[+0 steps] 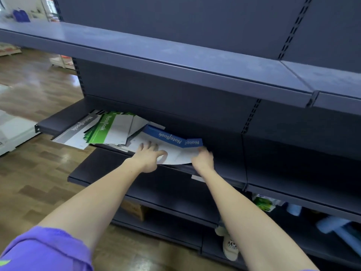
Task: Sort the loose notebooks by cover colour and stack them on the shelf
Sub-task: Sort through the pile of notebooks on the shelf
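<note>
A loose pile of notebooks lies on the dark middle shelf (48,124). A grey notebook (78,132) hangs over the left front edge, several green notebooks (101,130) fan out beside it, and blue notebooks (172,139) lie to the right with their white part bent forward. My left hand (149,156) lies flat on the blue notebooks' white cover, fingers spread and thumb at the front edge. My right hand (203,158) pinches the right front corner of the same blue notebooks. The back of the pile is hidden under the shelf above.
A wide empty upper shelf (175,53) juts out above the pile. Below are more dark shelves (109,169), a cardboard box (134,210), a green packet (263,203), blue rolled items (336,231) and a sandalled foot (230,245). Wooden floor (39,85) lies to the left.
</note>
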